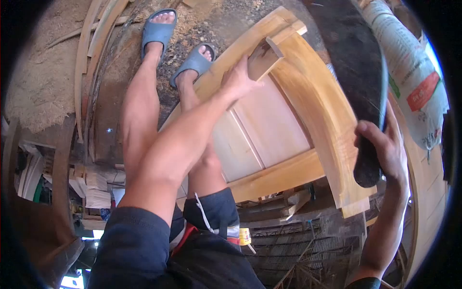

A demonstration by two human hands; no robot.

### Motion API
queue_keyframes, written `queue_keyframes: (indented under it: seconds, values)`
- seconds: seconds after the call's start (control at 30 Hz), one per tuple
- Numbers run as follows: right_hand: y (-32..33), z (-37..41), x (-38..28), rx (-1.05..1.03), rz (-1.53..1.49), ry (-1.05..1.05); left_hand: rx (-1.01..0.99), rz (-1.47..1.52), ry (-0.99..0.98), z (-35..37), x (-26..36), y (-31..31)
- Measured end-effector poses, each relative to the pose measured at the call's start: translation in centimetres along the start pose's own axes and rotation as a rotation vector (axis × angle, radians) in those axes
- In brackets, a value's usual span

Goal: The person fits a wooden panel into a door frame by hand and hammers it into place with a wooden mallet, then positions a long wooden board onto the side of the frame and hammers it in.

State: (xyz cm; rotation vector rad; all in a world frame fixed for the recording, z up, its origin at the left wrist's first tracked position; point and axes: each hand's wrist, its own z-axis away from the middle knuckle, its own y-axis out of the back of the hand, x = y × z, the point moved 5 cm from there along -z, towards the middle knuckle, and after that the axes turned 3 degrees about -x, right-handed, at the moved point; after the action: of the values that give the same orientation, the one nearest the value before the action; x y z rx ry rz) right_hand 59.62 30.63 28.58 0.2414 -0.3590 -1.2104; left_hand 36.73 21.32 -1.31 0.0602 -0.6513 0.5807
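Observation:
A pale wooden panelled frame (288, 125) with a curved side rail stands tilted in front of my legs. My left hand (239, 79) presses on its straight rail near the top corner, fingers spread on the wood. My right hand (385, 147) grips the lower end of a dark, flat, curved board (358, 58) that lies against the frame's curved rail. My bare legs and blue sandals (158, 30) are beyond the frame on the sawdust-covered floor.
A printed white sack (409, 72) lies at the right. Bent wood strips (91, 43) and a sawdust heap (41, 91) are at the left. Stacked lumber and shelves (91, 188) sit at the lower left, and a slatted structure (298, 245) below.

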Motion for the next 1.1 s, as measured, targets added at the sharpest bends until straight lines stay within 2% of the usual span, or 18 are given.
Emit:
queue_keyframes:
  seconds: [0.07,0.13,0.3,0.4,0.57,0.6,0.67,0.73,0.8,0.87,0.97,1.0,1.03,1.1]
  values:
    - [2.3,2.8,1.8,0.074,-0.061,0.022,0.045,0.039,-0.037,3.0,2.2,-1.6]
    - [4.3,5.4,3.3,0.102,-0.101,-0.007,-0.026,0.083,0.028,6.6,5.8,-3.4]
    - [8.1,11.0,6.1,0.157,-0.139,-0.116,-0.037,0.144,0.049,12.8,10.2,-8.5]
    - [8.8,12.6,6.7,0.195,-0.103,-0.031,-0.044,0.167,0.038,15.0,11.4,-10.1]
    - [7.7,15.4,8.1,0.185,-0.142,-0.097,-0.081,0.138,-0.027,16.1,12.5,-11.8]
    - [7.4,16.0,8.7,0.078,-0.049,-0.265,-0.084,0.131,-0.024,16.0,12.5,-11.8]
    - [6.7,16.5,10.6,-0.028,0.296,-0.193,-0.087,0.126,-0.020,16.0,12.7,-11.9]
    - [6.2,17.1,8.9,-0.065,0.315,-0.092,-0.101,0.125,-0.010,16.0,12.8,-11.8]
    - [9.6,17.3,9.3,0.033,0.145,-0.212,-0.109,0.123,-0.004,16.5,12.9,-12.0]
    - [12.8,16.7,7.4,0.178,0.084,-0.111,-0.088,0.112,-0.010,16.0,12.7,-11.7]
    - [19.0,14.2,8.5,0.316,0.028,0.018,-0.114,0.129,-0.008,16.1,12.8,-11.6]
    - [17.9,14.4,5.9,0.382,0.079,0.010,-0.123,0.140,-0.003,16.3,12.7,-12.0]
    - [17.2,14.2,5.9,0.424,-0.025,0.041,-0.124,0.145,-0.002,16.2,12.5,-12.0]
    - [15.1,15.7,9.8,0.291,-0.018,-0.148,-0.128,0.150,0.006,16.5,12.2,-11.8]
